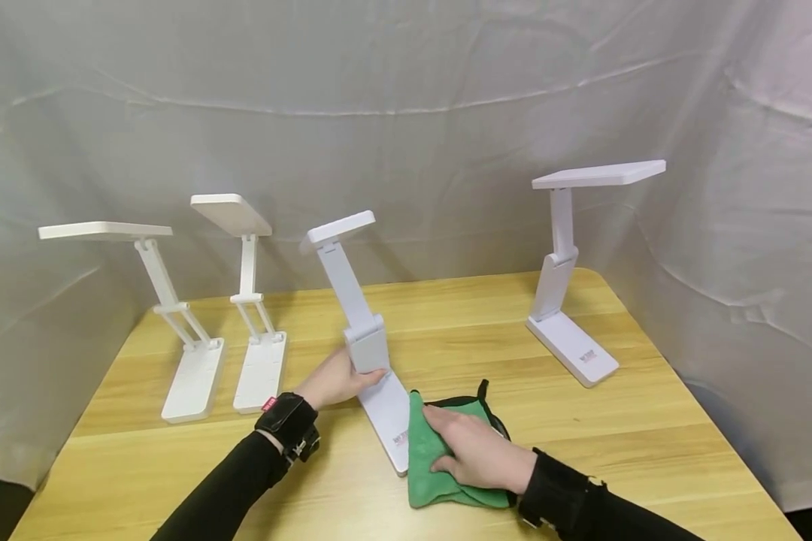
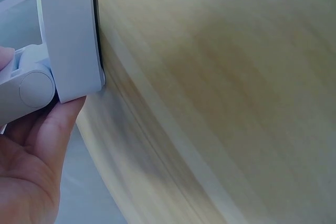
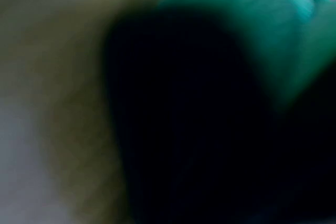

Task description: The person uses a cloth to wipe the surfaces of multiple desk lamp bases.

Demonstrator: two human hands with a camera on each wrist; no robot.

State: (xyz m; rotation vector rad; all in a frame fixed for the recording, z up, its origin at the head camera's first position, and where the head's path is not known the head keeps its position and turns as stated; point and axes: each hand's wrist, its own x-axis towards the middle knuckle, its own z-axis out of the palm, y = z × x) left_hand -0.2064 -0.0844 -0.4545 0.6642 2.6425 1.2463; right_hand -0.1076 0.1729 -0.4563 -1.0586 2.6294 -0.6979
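A white folding desk lamp stands mid-table with its head raised. My left hand grips it low, at the joint between arm and base, the thumb lying across the front. Seen from the left wrist, the fingers reach behind the hinge, right at the end of the base. A green cloth with black edging is held in my right hand, beside the right edge of the lamp's base. Dark blur fills much of the right wrist view, with the green cloth at its top.
Two more white folding lamps, one at the far left and one next to it, stand left of my left hand. Another lamp is at the back right. A grey curtain hangs behind the wooden table.
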